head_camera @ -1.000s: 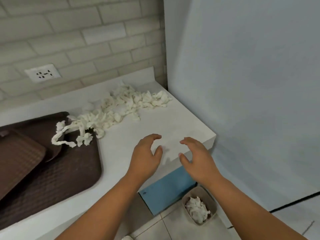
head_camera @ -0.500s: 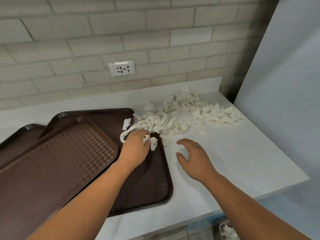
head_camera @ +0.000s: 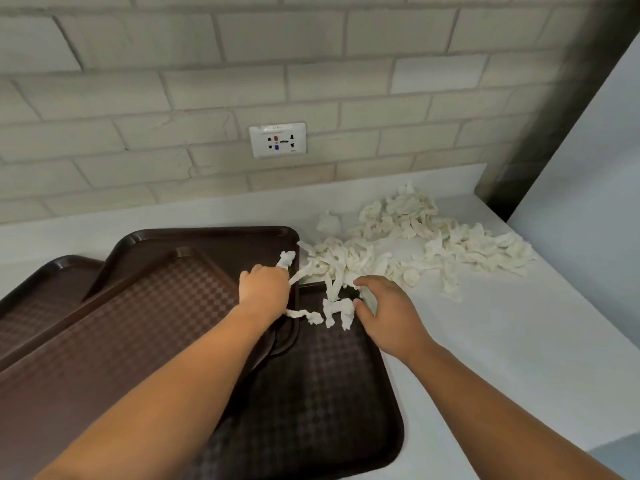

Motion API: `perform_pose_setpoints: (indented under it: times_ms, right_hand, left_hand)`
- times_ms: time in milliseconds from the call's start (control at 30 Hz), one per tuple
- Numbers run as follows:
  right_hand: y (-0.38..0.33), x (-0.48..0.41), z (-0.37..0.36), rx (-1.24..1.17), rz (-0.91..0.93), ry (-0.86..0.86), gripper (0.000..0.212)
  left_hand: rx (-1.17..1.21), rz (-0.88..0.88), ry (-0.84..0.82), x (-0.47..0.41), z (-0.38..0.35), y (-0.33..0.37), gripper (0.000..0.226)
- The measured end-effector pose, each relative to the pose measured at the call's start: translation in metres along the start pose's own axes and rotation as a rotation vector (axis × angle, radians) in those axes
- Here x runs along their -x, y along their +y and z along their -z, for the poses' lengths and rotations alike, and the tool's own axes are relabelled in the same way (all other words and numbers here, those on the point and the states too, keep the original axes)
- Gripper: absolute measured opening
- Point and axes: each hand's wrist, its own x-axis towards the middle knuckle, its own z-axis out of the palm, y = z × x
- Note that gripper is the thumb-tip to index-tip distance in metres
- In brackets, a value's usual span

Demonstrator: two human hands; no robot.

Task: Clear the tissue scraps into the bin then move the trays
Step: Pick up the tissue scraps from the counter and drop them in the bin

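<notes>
- We found the left hand [head_camera: 265, 287] over the far right corner of the stacked trays [head_camera: 166, 306]. Its fingers were curled tight round a twist of tissue scraps [head_camera: 415, 247], with one strand sticking out on the far side of the knuckles and another trailing out on the near side.
- The right hand [head_camera: 388, 311] sat just to its right, over the far edge of the nearest tray. Its fingers [head_camera: 370, 281] were arched and the thumb pressed in on a small clump that hung over that tray's edge; we read it as gripping the clump.
- Most of the scraps were not in either hand. They lay on the white worktop [head_camera: 502, 358] in a loose band whose long axis ran from the tray corner, at the fingers, away to the far right, towards the corner where the brick wall [head_camera: 173, 98] ended.
- So the heap lay beyond and to the right of both hands, and the right hand was the nearer one. We judged the next gather would be a reach to the far right, or a rake back towards us.
- The bin was not in view. With the clearing only partly done, we judged the trays' turn had not come.
- Writing: the wall socket [head_camera: 277, 140] carried small print along its top edge, too fine for us to read. We saw no brand on the trays.
</notes>
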Motion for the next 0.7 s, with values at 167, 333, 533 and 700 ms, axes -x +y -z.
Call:
perform_pose_setpoints:
  times_ms: [167, 333, 533, 700]
  right_hand:
    - [-0.007, -0.024, -0.007, -0.013, 0.012, 0.005, 0.034]
    - [-0.027, -0.054, -0.022, -0.029, 0.023, -0.036, 0.035]
    - [-0.052, -0.091, -0.046, 0.024, 0.058, -0.055, 0.039]
    - [-0.061, -0.122, -0.066, 0.059, 0.098, -0.006, 0.036]
  left_hand:
    - [0.58, -0.021, 0.145, -0.001, 0.038, -0.012, 0.015]
    - [1.239, 0.06, 0.143, -0.006, 0.081, -0.029, 0.031]
    - [1.613, 0.157, 0.101, -0.005, 0.111, -0.046, 0.022]
    - [1.274, 0.113, 0.282, -0.006, 0.108, -0.065, 0.023]
